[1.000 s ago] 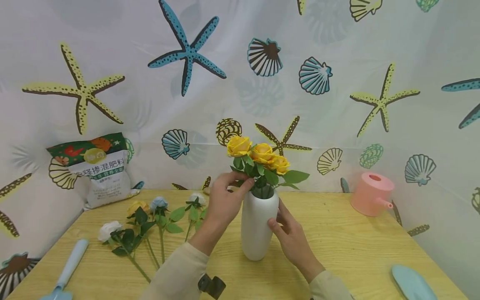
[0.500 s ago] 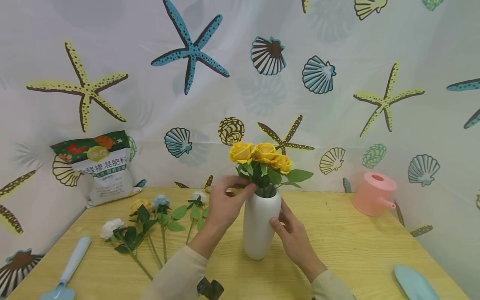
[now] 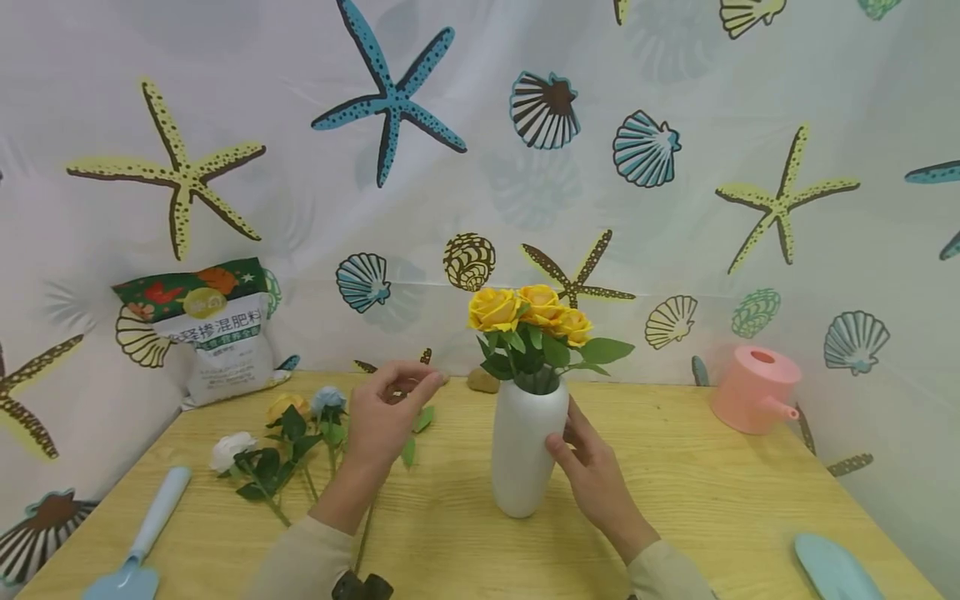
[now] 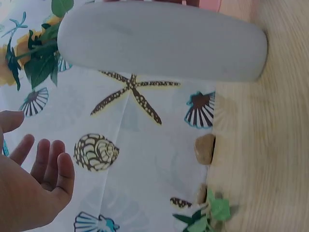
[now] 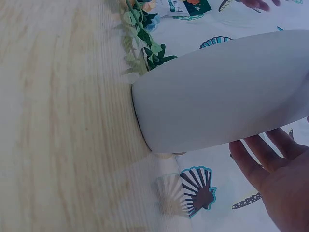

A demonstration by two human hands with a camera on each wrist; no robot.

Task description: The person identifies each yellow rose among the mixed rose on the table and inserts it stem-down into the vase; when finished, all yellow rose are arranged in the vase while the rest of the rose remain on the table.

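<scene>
A white vase (image 3: 528,450) stands on the wooden table, with several yellow roses (image 3: 495,310) and their green leaves rising from its mouth. My right hand (image 3: 594,475) holds the vase's right side, thumb in front and fingers toward the back; in the right wrist view its fingertips meet the vase wall (image 5: 212,96). Left of the vase, my left hand (image 3: 386,417) hangs in the air, fingers loosely bent around nothing. The left wrist view shows that hand (image 4: 34,188) apart from the vase. It covers part of a flower lying behind it, whose leaves (image 3: 423,419) show.
Loose white (image 3: 231,452), yellow and blue roses (image 3: 327,400) lie on the left, near a blue trowel (image 3: 153,521). A fertilizer bag (image 3: 225,358) stands behind them. A pink watering can (image 3: 753,392) and a light-blue object (image 3: 836,567) are on the right; a stone (image 3: 483,381) sits at the back.
My left hand has let go at the flower stems by the vase mouth and moved left, away from the vase. My right hand stays on the vase. The head view has shifted slightly.
</scene>
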